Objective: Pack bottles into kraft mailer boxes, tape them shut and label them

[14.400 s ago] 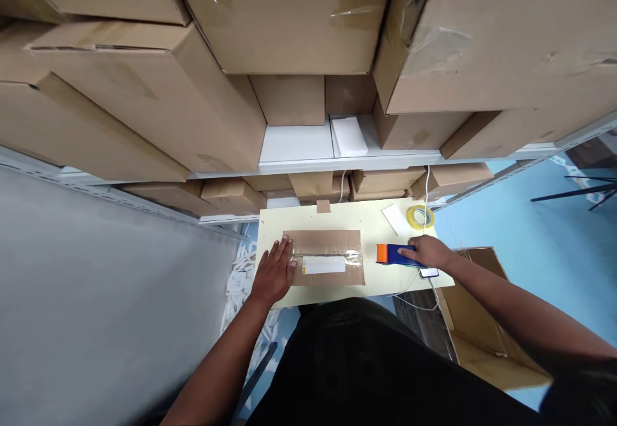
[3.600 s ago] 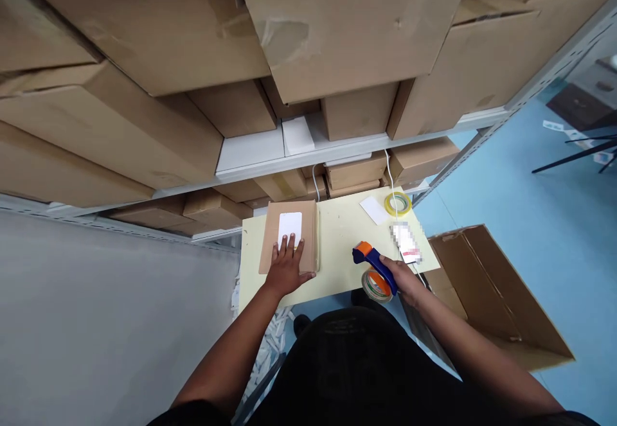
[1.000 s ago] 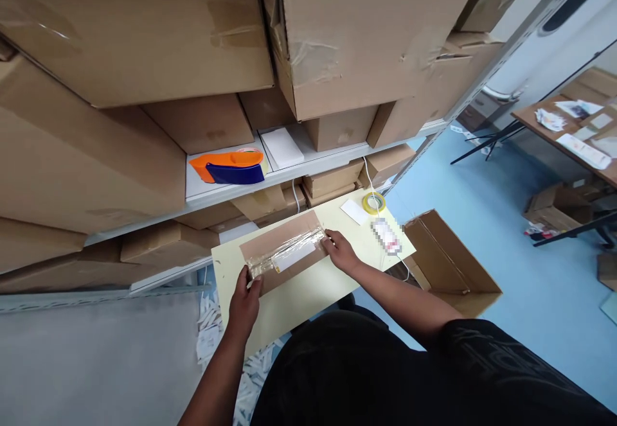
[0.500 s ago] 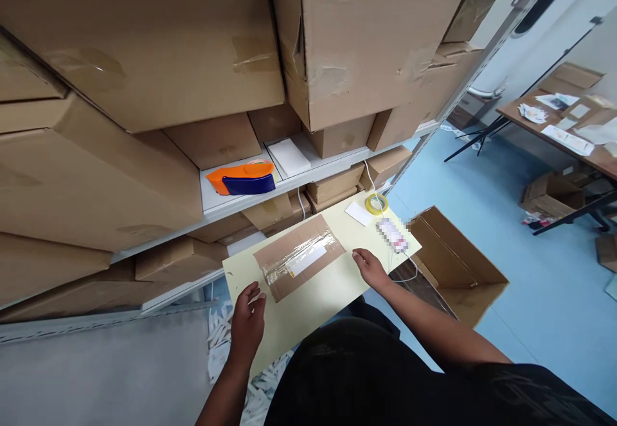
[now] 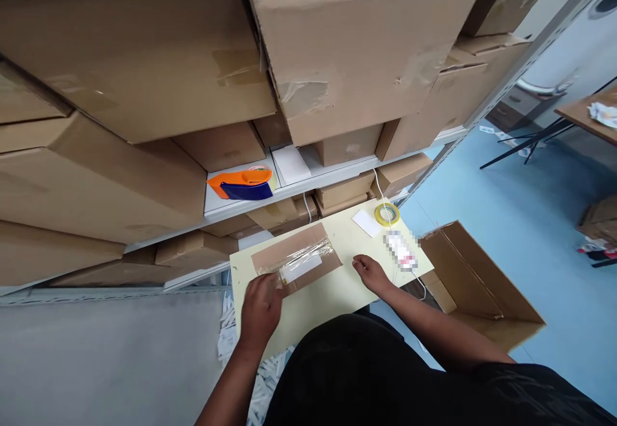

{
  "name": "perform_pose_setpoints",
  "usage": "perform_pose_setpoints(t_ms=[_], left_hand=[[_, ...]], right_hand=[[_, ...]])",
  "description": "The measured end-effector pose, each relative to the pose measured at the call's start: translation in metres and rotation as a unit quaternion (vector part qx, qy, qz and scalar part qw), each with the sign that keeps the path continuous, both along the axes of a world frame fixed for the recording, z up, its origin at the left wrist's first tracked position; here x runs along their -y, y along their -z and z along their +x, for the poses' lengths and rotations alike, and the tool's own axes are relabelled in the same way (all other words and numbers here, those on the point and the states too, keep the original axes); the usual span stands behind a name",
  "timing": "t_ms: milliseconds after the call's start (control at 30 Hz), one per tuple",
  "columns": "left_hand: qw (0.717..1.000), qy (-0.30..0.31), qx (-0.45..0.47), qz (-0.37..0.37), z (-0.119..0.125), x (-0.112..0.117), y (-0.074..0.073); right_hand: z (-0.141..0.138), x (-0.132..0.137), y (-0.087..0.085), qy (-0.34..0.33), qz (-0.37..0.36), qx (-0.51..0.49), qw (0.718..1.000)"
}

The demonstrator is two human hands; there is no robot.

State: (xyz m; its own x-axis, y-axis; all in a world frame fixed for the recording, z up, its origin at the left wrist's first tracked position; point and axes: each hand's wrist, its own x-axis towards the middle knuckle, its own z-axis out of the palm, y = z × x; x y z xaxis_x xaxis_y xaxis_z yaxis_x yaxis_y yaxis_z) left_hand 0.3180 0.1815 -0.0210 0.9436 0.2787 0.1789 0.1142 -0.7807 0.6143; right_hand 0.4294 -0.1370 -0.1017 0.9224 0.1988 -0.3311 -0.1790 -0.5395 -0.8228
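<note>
A flat brown cardboard package (image 5: pixel 313 239) lies on the pale yellow board, with shiny clear tape across its middle. A white label (image 5: pixel 301 270) sits along the tape. My left hand (image 5: pixel 263 304) is over the package's near left corner, fingers loosely bent and somewhat blurred, with nothing visible between them; whether they touch the cardboard I cannot tell. To the right of the package, my right hand (image 5: pixel 372 273) hovers above the board, fingers curled in toward the thumb with nothing seen in them.
On the pale board (image 5: pixel 344 291) are a yellow tape roll (image 5: pixel 387 214), white paper (image 5: pixel 366 223) and a blurred-out item with a cord (image 5: pixel 401 249). An orange and blue tape dispenser (image 5: pixel 243 184) sits on the shelf among cartons. An open carton (image 5: pixel 482 278) stands at right.
My left hand has moved right and forward onto the package's near left corner. My right hand stays beside the package, its fingers more curled. The head view has shifted.
</note>
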Motion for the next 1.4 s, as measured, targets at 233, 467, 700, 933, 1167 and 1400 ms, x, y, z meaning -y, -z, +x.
perform_pose_setpoints(t_ms=[233,467,700,933,1167,1400], left_hand=[[0.938,0.304,-0.129,0.106,0.137,0.134,-0.02],[0.872,0.323,-0.302,0.21,0.264,0.247,0.061],[0.866,0.308,-0.31,0.241,0.291,0.285,0.13],[0.86,0.315,-0.313,0.252,0.285,0.29,0.148],[0.855,0.332,-0.323,0.234,0.28,0.285,0.146],[0.864,0.32,-0.327,0.21,0.276,0.274,0.136]], right_hand=[[0.011,0.02,0.02,-0.013,0.011,-0.054,0.998],[0.014,0.064,0.032,-0.069,0.025,-0.122,0.99],[0.028,0.1,0.036,-0.094,0.025,-0.144,0.985],[0.034,0.119,0.049,-0.107,0.011,-0.164,0.981],[0.039,0.118,0.054,-0.111,0.009,-0.176,0.978],[0.039,0.121,0.062,-0.094,0.01,-0.175,0.98]])
